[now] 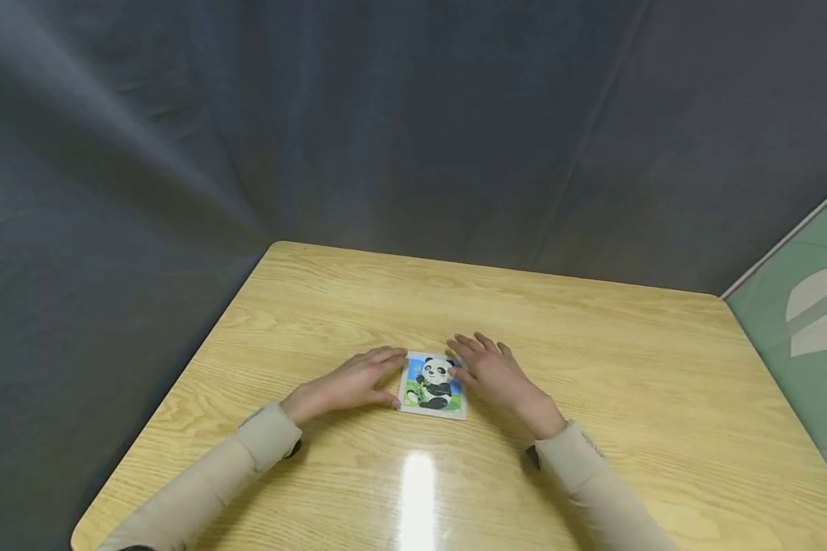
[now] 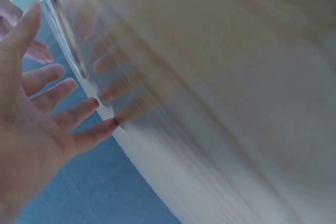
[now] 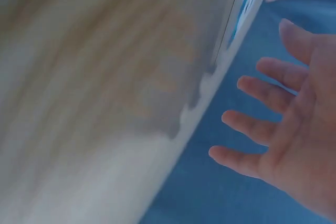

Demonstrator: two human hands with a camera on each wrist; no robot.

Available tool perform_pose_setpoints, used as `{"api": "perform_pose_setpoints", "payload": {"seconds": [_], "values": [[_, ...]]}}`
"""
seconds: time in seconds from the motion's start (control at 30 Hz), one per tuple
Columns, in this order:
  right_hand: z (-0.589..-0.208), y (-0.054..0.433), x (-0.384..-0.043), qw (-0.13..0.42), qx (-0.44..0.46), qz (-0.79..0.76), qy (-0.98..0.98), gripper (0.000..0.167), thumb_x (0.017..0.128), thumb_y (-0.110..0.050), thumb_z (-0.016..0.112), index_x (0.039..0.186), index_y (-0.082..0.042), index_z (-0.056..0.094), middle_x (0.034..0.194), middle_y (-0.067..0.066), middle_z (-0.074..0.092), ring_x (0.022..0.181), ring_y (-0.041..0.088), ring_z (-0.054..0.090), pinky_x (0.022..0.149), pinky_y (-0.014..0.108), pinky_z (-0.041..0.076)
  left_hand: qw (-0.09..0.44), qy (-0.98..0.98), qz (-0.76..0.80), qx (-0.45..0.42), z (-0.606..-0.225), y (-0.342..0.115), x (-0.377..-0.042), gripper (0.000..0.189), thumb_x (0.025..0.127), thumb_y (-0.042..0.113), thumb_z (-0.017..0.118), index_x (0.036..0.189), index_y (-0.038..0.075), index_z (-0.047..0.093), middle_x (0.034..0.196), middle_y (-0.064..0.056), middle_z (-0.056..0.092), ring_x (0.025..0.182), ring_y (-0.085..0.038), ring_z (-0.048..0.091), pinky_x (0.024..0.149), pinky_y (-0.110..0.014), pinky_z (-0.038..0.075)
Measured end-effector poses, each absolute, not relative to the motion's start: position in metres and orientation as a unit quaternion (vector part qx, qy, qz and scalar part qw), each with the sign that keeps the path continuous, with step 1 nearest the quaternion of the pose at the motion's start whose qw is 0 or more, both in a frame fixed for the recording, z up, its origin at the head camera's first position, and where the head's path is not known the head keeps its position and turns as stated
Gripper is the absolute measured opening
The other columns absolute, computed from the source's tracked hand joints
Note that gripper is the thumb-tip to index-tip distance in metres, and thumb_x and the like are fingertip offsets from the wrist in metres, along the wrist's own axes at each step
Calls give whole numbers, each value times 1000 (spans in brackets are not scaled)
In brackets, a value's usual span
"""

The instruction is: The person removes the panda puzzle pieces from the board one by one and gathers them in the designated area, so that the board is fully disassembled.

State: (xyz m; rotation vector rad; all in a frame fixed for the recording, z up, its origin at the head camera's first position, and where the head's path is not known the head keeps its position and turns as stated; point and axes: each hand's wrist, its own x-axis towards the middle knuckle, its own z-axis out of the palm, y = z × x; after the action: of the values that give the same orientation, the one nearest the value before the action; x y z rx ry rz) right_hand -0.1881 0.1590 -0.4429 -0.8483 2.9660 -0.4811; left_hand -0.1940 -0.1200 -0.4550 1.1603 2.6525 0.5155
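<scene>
A small square panda picture (image 1: 433,386) with a white border lies flat on the wooden table (image 1: 634,398). At its left edge is my left hand (image 1: 358,379), with thumb and fingertips right at the border. My right hand (image 1: 492,375) hovers by the picture's right side, its thumb overlapping the picture in the head view. The left wrist view shows the left hand (image 2: 47,108) with spread, relaxed fingers, two fingertips at the tabletop. In the right wrist view, the right hand (image 3: 294,108) has its fingers apart and slightly bent, holding nothing.
A dark curtain (image 1: 413,130) hangs behind the table and along its left side. To the right stands a green panel (image 1: 786,344) with a pale pattern. A bright light reflection (image 1: 417,497) shows on the tabletop near the front.
</scene>
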Motion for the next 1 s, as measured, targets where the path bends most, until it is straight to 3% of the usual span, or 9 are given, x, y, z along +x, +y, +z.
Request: {"api": "perform_pose_setpoints", "payload": {"seconds": [0.17, 0.37, 0.73, 1.0], "values": [[-447, 138, -191, 27, -303, -183, 935, 51, 96, -33, 60, 138, -5, 51, 140, 15, 50, 129, 41, 44, 95, 66, 39, 97, 892, 173, 407, -456, -120, -192, 78, 88, 48, 63, 148, 5, 36, 157, -13, 25, 143, -33, 24, 114, -53, 22], [-448, 124, -196, 39, -300, -191, 934, 48, 94, -32, 64, 134, -7, 55, 136, 11, 55, 123, 35, 47, 94, 61, 42, 116, 892, 165, 404, -452, -117, -190, 77, 88, 47, 64, 148, 7, 37, 157, -10, 26, 143, -37, 22, 111, -59, 23], [-450, 105, -202, 6, -285, -148, 947, 42, 86, -30, 74, 118, -3, 66, 114, 12, 59, 101, 30, 52, 80, 47, 49, 118, 893, 171, 400, -455, -118, -192, 73, 89, 46, 64, 147, 9, 40, 156, -8, 28, 143, -39, 20, 109, -63, 23], [-453, 102, -203, 10, -269, -161, 949, 40, 84, -27, 76, 115, -4, 68, 115, 13, 59, 99, 30, 53, 79, 45, 51, 105, 892, 199, 392, -463, -119, -190, 68, 88, 43, 66, 143, 9, 45, 156, -7, 30, 143, -39, 19, 110, -63, 20]]}}
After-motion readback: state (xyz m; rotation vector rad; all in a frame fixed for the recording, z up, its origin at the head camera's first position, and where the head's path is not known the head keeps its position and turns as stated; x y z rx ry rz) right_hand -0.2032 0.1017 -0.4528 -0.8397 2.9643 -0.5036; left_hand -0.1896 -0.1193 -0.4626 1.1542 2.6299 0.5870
